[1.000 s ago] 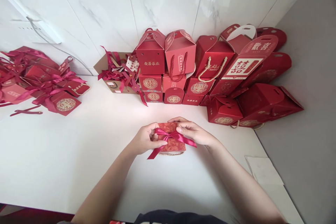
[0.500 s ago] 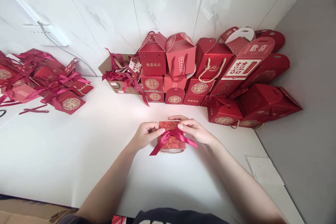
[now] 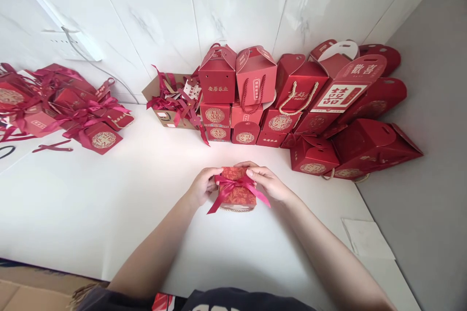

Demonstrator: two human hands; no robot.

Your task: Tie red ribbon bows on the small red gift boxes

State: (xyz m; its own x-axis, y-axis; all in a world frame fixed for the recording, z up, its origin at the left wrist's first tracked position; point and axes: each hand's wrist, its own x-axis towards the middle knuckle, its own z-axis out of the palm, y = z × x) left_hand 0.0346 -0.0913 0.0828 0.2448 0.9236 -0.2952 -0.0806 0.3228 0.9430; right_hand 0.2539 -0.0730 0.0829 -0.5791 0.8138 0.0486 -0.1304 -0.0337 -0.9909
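Between my hands is a small red gift box (image 3: 239, 198) with an orange floral pattern and a twisted cord along its near edge. A pink satin ribbon (image 3: 221, 198) is tied in a bow across its top, with tails spreading to both sides. My left hand (image 3: 203, 186) is closed on the box's left side, its fingers curled and partly hidden. On the opposite side, my right hand (image 3: 269, 182) grips the box, thumb on top near the bow and fingers behind the far edge.
Stacked red gift boxes (image 3: 217, 80) line the tiled wall, reaching right to a grey panel (image 3: 430, 121). Left of them stands an open brown carton (image 3: 175, 120) of ribbons and tags. More ribboned boxes (image 3: 103, 139) are heaped at the far left of the white table (image 3: 146, 189).
My left thumb has moved off the bow to the box's left edge. The ribbon's left loop now shows more fully. The camera view has shifted slightly.
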